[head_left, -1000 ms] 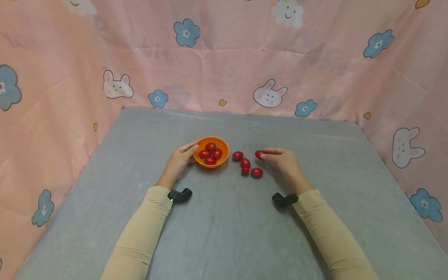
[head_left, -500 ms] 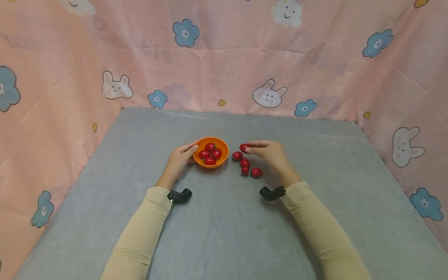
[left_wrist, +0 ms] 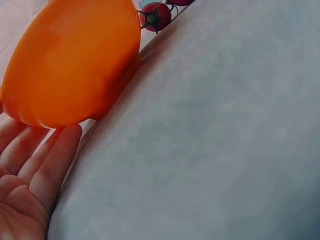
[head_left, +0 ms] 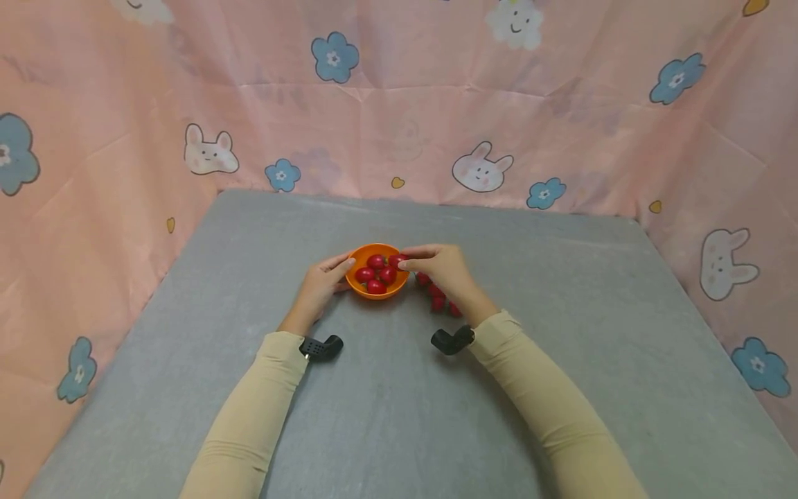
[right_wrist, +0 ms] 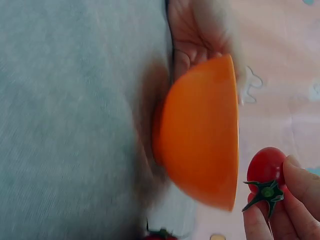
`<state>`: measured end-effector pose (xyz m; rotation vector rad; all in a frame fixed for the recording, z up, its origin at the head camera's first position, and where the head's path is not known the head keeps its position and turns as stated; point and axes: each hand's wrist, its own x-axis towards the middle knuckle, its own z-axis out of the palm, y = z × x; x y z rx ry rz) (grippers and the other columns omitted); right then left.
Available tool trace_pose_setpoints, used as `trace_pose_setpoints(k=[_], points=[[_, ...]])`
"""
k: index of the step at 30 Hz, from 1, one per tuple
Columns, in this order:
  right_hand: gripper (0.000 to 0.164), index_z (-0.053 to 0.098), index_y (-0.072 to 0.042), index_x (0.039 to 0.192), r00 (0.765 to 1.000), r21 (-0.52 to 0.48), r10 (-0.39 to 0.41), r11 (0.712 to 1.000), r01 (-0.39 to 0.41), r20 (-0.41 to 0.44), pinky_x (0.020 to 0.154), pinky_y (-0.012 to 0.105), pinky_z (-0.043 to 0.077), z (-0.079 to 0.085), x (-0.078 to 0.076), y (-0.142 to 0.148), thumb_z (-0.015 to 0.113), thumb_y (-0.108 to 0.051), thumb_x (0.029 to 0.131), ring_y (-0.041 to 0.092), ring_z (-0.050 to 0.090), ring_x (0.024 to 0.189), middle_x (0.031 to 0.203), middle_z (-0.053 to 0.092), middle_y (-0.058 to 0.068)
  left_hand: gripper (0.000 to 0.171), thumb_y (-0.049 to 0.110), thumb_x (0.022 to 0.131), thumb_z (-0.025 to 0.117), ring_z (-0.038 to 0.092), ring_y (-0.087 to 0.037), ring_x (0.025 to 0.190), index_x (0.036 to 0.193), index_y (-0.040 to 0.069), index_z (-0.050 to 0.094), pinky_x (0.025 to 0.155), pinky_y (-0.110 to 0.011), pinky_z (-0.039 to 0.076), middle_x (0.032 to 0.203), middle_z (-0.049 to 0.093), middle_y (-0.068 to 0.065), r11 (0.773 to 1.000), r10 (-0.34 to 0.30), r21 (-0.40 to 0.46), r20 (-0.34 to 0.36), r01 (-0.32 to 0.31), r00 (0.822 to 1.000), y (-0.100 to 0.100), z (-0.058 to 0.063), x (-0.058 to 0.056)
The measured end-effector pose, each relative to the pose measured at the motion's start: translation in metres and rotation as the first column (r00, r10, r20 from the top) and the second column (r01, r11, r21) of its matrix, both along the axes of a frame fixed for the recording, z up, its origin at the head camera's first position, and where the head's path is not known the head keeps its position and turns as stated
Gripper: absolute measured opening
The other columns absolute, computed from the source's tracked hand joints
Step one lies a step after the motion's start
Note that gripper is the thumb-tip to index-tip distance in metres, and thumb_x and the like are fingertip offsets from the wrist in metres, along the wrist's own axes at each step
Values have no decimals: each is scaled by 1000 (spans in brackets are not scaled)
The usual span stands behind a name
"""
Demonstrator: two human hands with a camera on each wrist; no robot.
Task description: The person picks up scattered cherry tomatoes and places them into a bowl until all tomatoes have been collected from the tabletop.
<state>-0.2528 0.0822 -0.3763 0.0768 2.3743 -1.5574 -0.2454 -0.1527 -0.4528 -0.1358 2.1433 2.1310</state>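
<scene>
The right hand [head_left: 439,267] pinches a red tomato [right_wrist: 266,166] at its fingertips, just over the orange bowl's [head_left: 357,284] rim. The left hand [head_left: 321,284] rests straight fingers against the bowl's far side.

Bowl [head_left: 377,272] on the table [head_left: 399,388], loose tomatoes [head_left: 436,296] just to its right

From the head we look down over the grey table [head_left: 399,416]; both wrist views sit low, close against the orange bowl [head_left: 377,272], which all three share.
</scene>
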Motion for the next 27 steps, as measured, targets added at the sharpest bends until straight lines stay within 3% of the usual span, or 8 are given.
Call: trace_pose_setpoints(k=[6,14,21,27], points=[[27,79,-21,109,999,51,45,998,-44,-14,77,32,43,0,-3,-17,81,-30,83,24,50,108,125,69,2,45,32,99,63,62,-19,117,138,10,60,88,-29,59,143,58,-8,1000,0,1,9,0,1000,0,0,-1],[28,78,-16,110,993,111,105,989,-99,-53,106,36,50,-2,-4,-37,81,-25,84,25,53,128,132,67,7,45,32,99,62,63,-21,114,138,10,60,89,-30,59,142,59,-9,1000,-3,-7,-2,3,1000,-1,0,-1],[29,78,-12,110,977,223,179,963,-150,-118,99,35,55,-6,-5,-48,83,-22,82,26,57,122,130,68,10,45,34,99,62,61,-24,122,138,11,60,92,-31,58,143,59,-8,1000,-7,-19,2,7,1000,-2,0,-1],[29,79,-11,109,965,278,215,946,-167,-152,98,36,55,-8,-7,-52,82,-22,82,27,58,118,127,69,12,45,30,100,61,63,-18,115,139,9,59,87,-26,59,143,58,-10,1000,-10,6,-10,11,1000,-2,1,0]])
